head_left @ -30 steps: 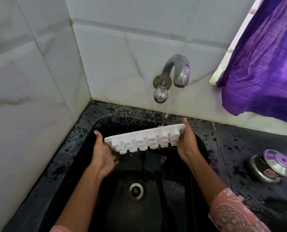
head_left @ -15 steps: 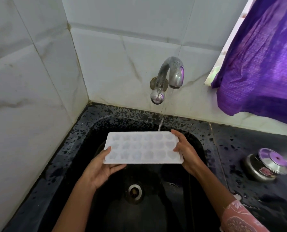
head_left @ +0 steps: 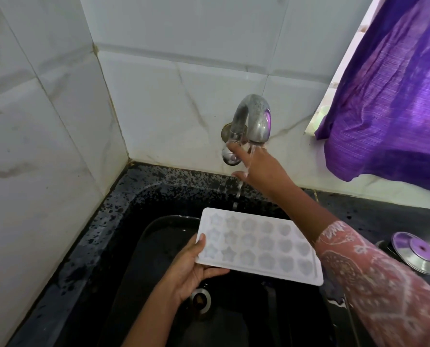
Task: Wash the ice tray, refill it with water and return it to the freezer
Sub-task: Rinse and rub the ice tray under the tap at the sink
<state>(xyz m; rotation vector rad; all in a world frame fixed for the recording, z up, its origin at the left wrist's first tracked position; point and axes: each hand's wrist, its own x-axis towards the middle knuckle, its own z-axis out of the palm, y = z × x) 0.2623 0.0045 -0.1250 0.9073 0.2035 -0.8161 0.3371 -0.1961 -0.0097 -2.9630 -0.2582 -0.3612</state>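
A white ice tray [head_left: 257, 245] with star- and round-shaped cells faces up over the black sink [head_left: 123, 221]. My left hand [head_left: 191, 269] grips its left end, thumb on the rim and fingers underneath. My right hand [head_left: 259, 169] is off the tray and reaches up to the metal tap [head_left: 252, 121] on the tiled wall. Its fingers are spread, with the fingertips at the tap's round knob [head_left: 230, 157]. A thin stream of water [head_left: 237, 194] falls from the spout past the tray's far edge.
The sink drain [head_left: 200, 300] lies below the tray. A steel container with a lid [head_left: 416, 251] stands on the wet black counter at the right. A purple curtain [head_left: 389, 88] hangs at the upper right. White tiled walls close the left and back.
The tray was turned from its underside to cells-up, then lowered. My right hand let go of its right end and rose to the tap knob. My left hand holds the tray alone.
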